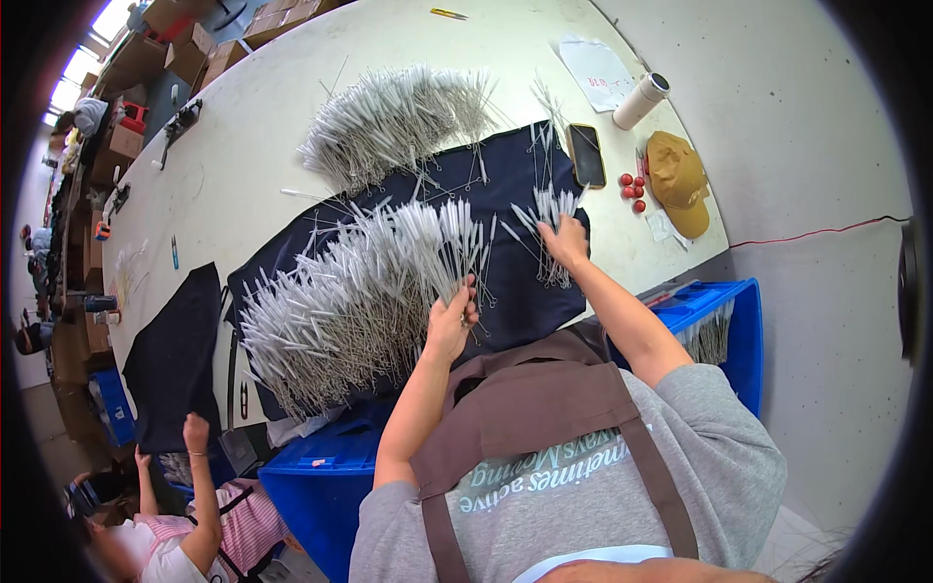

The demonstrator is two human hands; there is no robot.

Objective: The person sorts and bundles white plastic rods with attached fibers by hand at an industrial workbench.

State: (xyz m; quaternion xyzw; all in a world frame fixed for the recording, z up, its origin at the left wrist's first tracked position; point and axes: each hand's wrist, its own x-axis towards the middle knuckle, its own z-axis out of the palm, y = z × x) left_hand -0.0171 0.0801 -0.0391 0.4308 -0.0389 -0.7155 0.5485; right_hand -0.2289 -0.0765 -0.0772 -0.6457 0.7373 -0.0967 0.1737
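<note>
My left hand [450, 325] is closed round the wire stems of a fanned bundle of white straw brushes [428, 228], their bristle ends pointing away from me. Beside it on the left lies a wide heap of the same brushes [330, 306], with looped wire ends toward me. To the right, my right hand [568, 243] has its fingers closed at a small cluster of brushes [554, 204]; its fingertips are partly hidden among them. Under all this spreads a dark navy cloth [515, 321]. Another brush heap [398, 117] lies farther off, partly on the cloth's far edge.
At the right of the white table [243, 214] are a phone [586, 155], a bottle [641, 101], a tan cap [677, 180] and several red balls [633, 187]. Blue bins [743, 340] stand below the near edge. A co-worker [194, 515] handles dark cloth at lower left.
</note>
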